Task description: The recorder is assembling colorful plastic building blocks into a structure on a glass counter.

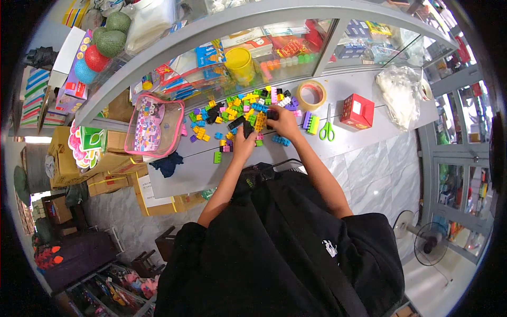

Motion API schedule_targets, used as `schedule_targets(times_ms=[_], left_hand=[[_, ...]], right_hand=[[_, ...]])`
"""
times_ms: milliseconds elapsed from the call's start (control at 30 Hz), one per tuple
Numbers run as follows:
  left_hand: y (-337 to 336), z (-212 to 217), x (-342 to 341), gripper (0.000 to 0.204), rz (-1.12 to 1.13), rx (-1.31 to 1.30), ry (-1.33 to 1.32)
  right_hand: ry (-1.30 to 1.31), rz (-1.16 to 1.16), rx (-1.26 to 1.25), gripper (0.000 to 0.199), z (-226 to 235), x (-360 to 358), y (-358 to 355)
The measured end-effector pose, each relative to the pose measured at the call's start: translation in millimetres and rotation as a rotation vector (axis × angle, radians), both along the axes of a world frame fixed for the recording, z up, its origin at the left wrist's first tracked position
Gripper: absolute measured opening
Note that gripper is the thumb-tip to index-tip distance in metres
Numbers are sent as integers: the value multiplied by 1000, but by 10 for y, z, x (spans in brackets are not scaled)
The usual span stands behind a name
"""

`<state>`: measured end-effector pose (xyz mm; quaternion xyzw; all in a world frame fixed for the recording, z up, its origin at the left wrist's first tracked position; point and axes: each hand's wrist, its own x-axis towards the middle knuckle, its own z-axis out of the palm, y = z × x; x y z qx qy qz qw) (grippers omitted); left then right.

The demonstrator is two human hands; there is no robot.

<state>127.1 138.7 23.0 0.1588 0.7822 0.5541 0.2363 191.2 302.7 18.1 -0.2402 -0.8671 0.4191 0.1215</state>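
Note:
Both my hands are over a loose pile of colourful toy building bricks on a grey counter. My left hand is closed on a black brick at the near side of the pile. Just to its right, the fingers of my right hand pinch another dark brick. A yellow-orange brick lies between the hands. A blue brick rests below my right hand, and a green one sits at the near left.
Right of the pile are a tape roll, joined purple and green bricks, green-handled scissors, a red box and a clear plastic bag. A pink-edged pouch and dark cloth lie left. A glass display case borders the far side.

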Motion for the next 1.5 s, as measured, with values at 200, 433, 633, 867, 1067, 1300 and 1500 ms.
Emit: schedule_targets(times_ms=[200,433,633,867,1067,1300,1500], left_hand=[[69,226,52,35,-6,144,-352],[-43,249,76,30,-281,-94,-408],[8,305,91,24,-558,-138,-497],[-23,241,114,30,-542,-158,-611],[2,-185,36,28,-139,60,-375],[78,213,79,26,3,29,-163],[-110,48,1,28,-6,62,-401]], right_hand=[[185,21,-1019,50,92,185,55],[126,91,-1050,47,128,603,-296],[23,156,-1009,52,147,840,-254],[38,197,-1170,51,-76,1009,-199],[-16,-98,-1379,45,-105,1020,-136],[139,-252,-1532,44,-168,1012,-34],[381,-49,-903,75,-154,939,10]])
